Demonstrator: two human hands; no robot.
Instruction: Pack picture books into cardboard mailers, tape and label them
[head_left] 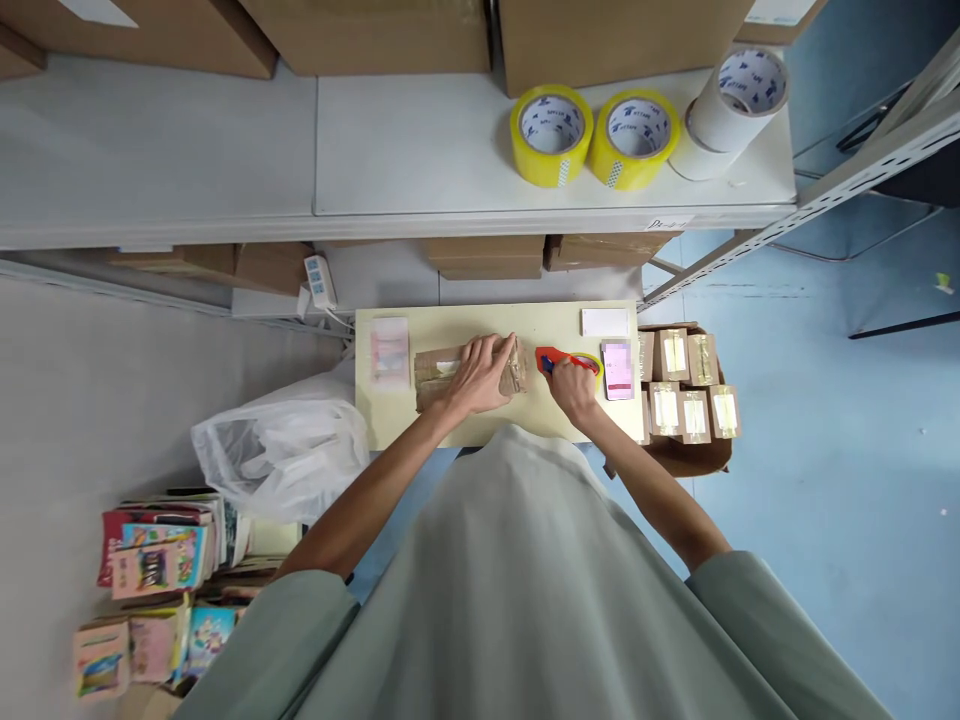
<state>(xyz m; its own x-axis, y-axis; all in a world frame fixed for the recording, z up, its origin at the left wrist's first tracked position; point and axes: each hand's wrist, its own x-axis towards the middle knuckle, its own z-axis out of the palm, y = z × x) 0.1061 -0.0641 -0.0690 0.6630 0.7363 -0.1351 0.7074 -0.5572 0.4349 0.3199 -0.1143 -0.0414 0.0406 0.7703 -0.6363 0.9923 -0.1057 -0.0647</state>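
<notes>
A narrow brown cardboard box (433, 366) with shiny tape on it lies lengthwise on the cream-coloured table (480, 432). My left hand (480, 376) grips it from above, covering its middle, with the fingers near its right end. My right hand (572, 388) is closed around a red tape dispenser (551, 356), just right of the box and apart from it. A yellow-edged tape roll (597, 364) shows partly at the dispenser's right side; the rest is behind my hand.
On the table are a phone (618, 371), a white pad (604, 322) and pinkish packets (390, 354). A carton of small boxes (694, 462) stands right. A plastic bag (281, 440) and book stacks (161, 560) lie left. Yellow tape rolls (552, 172) sit on the shelf (420, 160) ahead.
</notes>
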